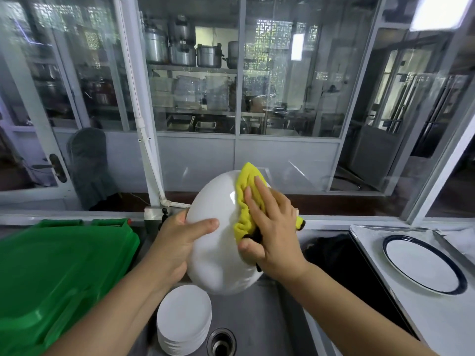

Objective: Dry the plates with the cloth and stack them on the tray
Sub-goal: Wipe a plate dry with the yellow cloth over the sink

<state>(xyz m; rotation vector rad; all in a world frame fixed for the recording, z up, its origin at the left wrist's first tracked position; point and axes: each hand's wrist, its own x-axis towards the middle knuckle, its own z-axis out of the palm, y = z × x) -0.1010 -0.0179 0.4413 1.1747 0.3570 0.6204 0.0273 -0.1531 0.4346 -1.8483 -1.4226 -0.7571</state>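
A large white plate point(218, 242) is held up over the sink, tilted toward me. My left hand point(177, 242) grips its left edge, thumb across the front. My right hand point(272, 227) presses a yellow cloth point(248, 199) against the plate's upper right part, fingers straight on the cloth, thumb at the plate's right rim. A stack of white plates point(183, 317) sits in the sink below. On the right a metal tray point(437, 317) carries one white plate with a dark blue rim point(424, 264).
A green plastic crate lid point(59, 273) lies on the left. The steel sink point(259, 322) has a drain point(221, 341) beside the plate stack. A dark basin point(331, 255) sits between sink and tray. A white pipe point(151, 173) and glass partition stand behind.
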